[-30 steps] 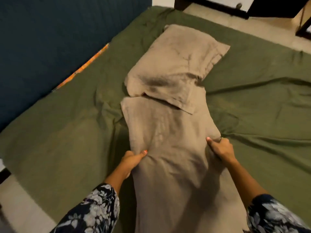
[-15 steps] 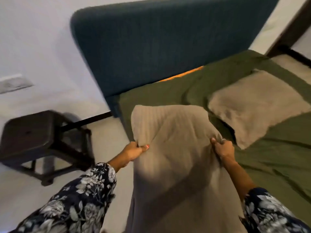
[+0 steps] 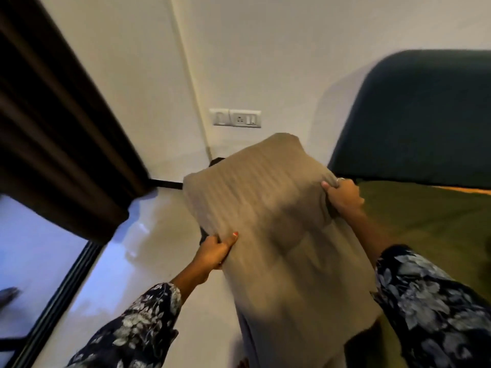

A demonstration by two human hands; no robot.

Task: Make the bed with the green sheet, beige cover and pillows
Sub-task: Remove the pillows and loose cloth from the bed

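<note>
A beige pillow (image 3: 279, 235) in a striped case is held up in the air beside the bed, its far end pointing at the wall. My left hand (image 3: 216, 249) grips its left edge and my right hand (image 3: 342, 195) grips its right edge near the top. The green sheet (image 3: 425, 221) covers the mattress at the right, below the dark blue headboard (image 3: 414, 115). The second pillow is out of view.
A dark brown curtain (image 3: 53, 128) hangs at the left over a glass door (image 3: 32, 248). A white socket plate (image 3: 235, 118) is on the wall ahead. Pale floor (image 3: 148, 248) lies between bed and curtain. A strip of orange mattress edge (image 3: 467, 191) shows under the headboard.
Both hands have lifted the pillow off the bed and swung it left, off the side of the bed. My view turned left with it; the second pillow and the stool left the frame.
</note>
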